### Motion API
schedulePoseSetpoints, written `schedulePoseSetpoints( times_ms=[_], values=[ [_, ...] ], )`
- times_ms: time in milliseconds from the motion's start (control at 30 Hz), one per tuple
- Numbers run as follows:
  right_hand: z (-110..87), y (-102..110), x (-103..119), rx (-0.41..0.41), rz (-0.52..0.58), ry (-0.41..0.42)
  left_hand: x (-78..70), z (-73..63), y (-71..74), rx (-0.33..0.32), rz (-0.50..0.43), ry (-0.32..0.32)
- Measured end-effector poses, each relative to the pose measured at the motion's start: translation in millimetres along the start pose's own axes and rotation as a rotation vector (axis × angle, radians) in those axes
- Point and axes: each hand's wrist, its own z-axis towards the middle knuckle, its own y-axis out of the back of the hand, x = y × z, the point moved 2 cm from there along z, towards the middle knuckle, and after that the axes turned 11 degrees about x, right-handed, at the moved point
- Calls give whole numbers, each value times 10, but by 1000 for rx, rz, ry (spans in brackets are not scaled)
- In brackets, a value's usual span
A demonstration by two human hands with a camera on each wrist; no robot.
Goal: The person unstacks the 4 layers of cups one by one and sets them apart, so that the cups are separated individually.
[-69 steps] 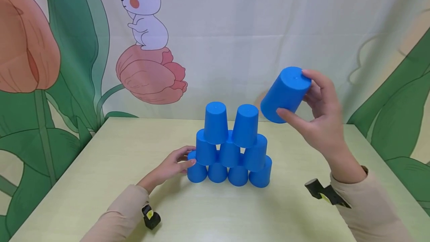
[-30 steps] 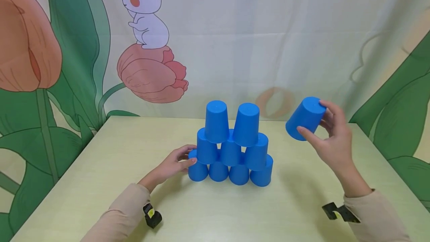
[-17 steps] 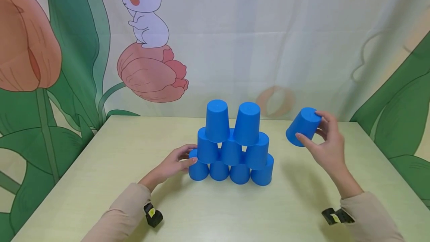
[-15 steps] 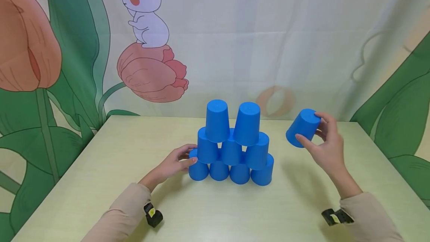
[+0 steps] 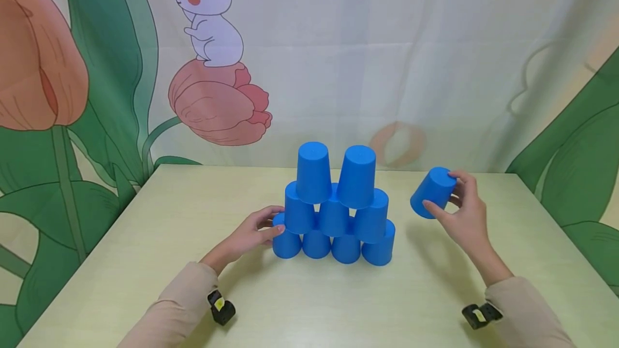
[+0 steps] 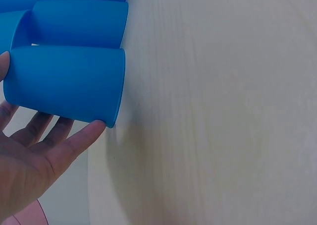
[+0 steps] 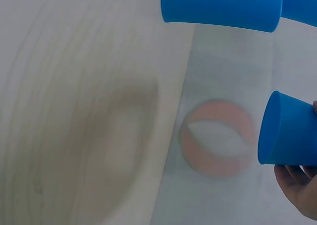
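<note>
Blue plastic cups stand upside down in a stepped stack in the head view: several in the bottom row, three in the middle row (image 5: 333,219), two on top, such as the top left cup (image 5: 313,173). My left hand (image 5: 249,234) holds the bottom row's leftmost cup (image 5: 286,245), thumb on the near side; the left wrist view shows fingertips along the side of this cup (image 6: 67,84). To the right of the stack, my right hand (image 5: 465,219) grips another blue cup (image 5: 432,193), tilted, base up, above the table. Its open mouth (image 7: 270,128) shows in the right wrist view.
The pale wooden table (image 5: 338,305) reaches back to a hanging cloth (image 5: 435,26) printed with a rabbit and flowers. Small black wrist cameras sit on the left sleeve (image 5: 171,305) and right sleeve (image 5: 527,310).
My right hand has lowered its cup from above and right of the stack towards the table, moving out to the right first, then slightly back left. The left hand and stacked cups stay put.
</note>
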Motion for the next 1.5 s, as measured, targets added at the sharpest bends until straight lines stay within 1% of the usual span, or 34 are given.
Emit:
schedulePoseSetpoints(
  times_ms=[100,167,200,267,333,533,933,1500],
  values=[
    [34,-33,-152,-2,-2,-1,-4,3,3,-5,-3,3],
    [14,-31,-96,11,21,2,-6,3,5,-11,-1,5],
    [-2,-30,-44,17,11,-8,-7,3,6,-12,1,6],
    [-13,-49,-29,27,-2,-26,-8,1,8,-14,2,6],
    [-35,-62,26,51,-14,-47,-6,-1,11,-14,5,7],
    [-83,-89,142,136,-41,-53,-9,-4,19,-11,0,7],
    [-44,-141,3,266,-85,-118,6,5,25,-2,-10,-10],
    [-30,-197,-128,403,-99,-225,10,-6,6,3,-14,-7]
  ],
)
